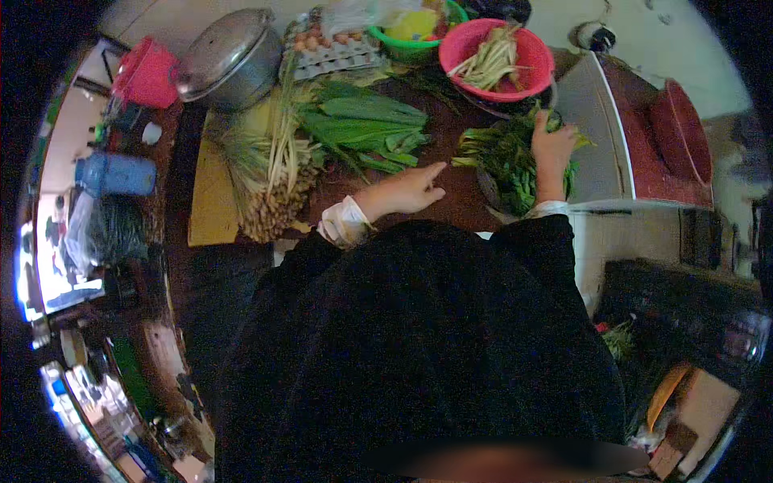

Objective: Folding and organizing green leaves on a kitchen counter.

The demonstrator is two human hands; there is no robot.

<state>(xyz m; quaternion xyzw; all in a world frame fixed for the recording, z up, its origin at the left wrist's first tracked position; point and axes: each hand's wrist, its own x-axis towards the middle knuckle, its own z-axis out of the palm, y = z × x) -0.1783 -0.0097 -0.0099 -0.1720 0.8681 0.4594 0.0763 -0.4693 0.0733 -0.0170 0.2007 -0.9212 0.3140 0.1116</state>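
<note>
My left hand (407, 188) is above the dark brown table, palm down, fingers apart and pointing right, with nothing in it. To its left lie a bundle of long stalks with small brown bulbs (275, 208) and, behind, a pile of broad green leaves (368, 121). My right hand (552, 148) rests on a heap of dark leafy greens (513, 160) at the right; its fingertips are among the leaves, and whether they grip any cannot be made out. Just behind the greens, a pink plastic basin (450, 60) holds pale green stalks.
A lidded metal pot (241, 66), an egg tray (332, 57) with eggs and a green basin (410, 54) stand at the back. A yellow board (208, 211) lies under the bulb bundle. At the right are a grey panel (595, 145) and a reddish-brown basin (685, 130).
</note>
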